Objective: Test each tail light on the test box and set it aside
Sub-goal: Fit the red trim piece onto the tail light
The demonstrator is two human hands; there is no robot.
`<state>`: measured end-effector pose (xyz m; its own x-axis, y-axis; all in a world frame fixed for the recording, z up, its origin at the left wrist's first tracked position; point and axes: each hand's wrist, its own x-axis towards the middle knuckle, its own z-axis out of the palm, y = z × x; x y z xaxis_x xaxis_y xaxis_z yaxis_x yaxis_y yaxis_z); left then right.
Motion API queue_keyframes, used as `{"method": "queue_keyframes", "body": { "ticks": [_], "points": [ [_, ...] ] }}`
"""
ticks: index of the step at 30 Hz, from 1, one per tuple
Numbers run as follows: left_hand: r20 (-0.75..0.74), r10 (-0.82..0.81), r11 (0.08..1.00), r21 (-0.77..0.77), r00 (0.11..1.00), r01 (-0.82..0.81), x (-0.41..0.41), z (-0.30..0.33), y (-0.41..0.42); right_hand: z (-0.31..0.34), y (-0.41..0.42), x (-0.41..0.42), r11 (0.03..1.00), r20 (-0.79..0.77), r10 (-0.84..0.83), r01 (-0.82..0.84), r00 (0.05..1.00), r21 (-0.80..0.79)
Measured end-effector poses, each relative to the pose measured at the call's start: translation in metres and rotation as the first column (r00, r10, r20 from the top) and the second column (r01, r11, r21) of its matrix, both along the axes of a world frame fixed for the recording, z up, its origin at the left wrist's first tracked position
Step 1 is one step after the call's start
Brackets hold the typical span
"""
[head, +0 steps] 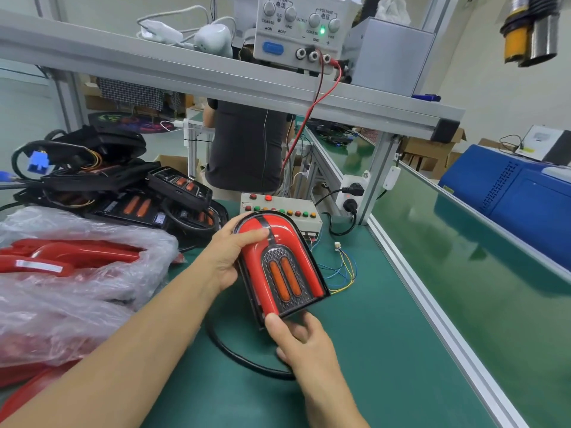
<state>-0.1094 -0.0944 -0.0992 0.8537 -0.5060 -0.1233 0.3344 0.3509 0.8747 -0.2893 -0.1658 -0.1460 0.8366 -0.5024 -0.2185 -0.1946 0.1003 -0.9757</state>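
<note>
Clearly the tail light (279, 267) was off the mat, held tilted in both hands above the green bench (386, 350), just in front of the test box (284, 211) near the bench's far edge. The left hand (230, 257) gripped its rounded top, thumb laid across the red lens and fingers hidden behind the housing. The right hand (296, 338) pinched the lower edge, thumb on the lens face and fingers curled beneath.

It looked like a rigid moulded shell, light enough for a two-point hold. The glossy lens would likely be slippery and easy to scratch, so the black rim and back seemed the safer places to hold. Its black cable (228, 350) looped down onto the mat and would drag with any move.

Loose coloured test leads (340, 267) lay just right of the light, where they could snag. To the left, a plastic bag of red parts (77, 273) and a pile of black housings (123, 186) crowded that side of the bench. The aluminium rail (432, 304) bounded the right edge. The most open mat lay toward the near right corner, between the cable loop and the rail.
</note>
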Motion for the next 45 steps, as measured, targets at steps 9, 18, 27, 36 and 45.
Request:
{"method": "queue_keyframes", "body": {
  "ticks": [9,18,27,36,45],
  "points": [
    [0.064,-0.135,0.991,0.007,0.989,0.135,-0.016,0.006,0.000,0.007,0.009,0.016,0.831,0.219,-0.090,-0.048,0.972,0.554],
    [0.053,-0.142,0.990,0.029,0.988,0.141,-0.018,0.004,0.004,0.006,0.010,0.013,0.885,0.241,-0.054,-0.065,0.969,0.462],
    [-0.004,-0.124,0.991,0.050,0.992,0.124,-0.022,0.000,0.006,0.007,0.011,0.009,0.912,0.187,-0.036,-0.044,0.982,0.408],
    [-0.005,-0.038,0.997,0.069,0.999,0.038,-0.023,-0.004,0.003,0.006,0.013,0.009,0.958,0.187,-0.071,0.016,0.980,0.285],
    [-0.073,-0.192,0.981,-0.028,0.979,0.190,-0.011,-0.005,0.012,0.014,-0.022,-0.007,0.983,0.110,-0.106,0.088,0.988,0.159]
  ]
}}
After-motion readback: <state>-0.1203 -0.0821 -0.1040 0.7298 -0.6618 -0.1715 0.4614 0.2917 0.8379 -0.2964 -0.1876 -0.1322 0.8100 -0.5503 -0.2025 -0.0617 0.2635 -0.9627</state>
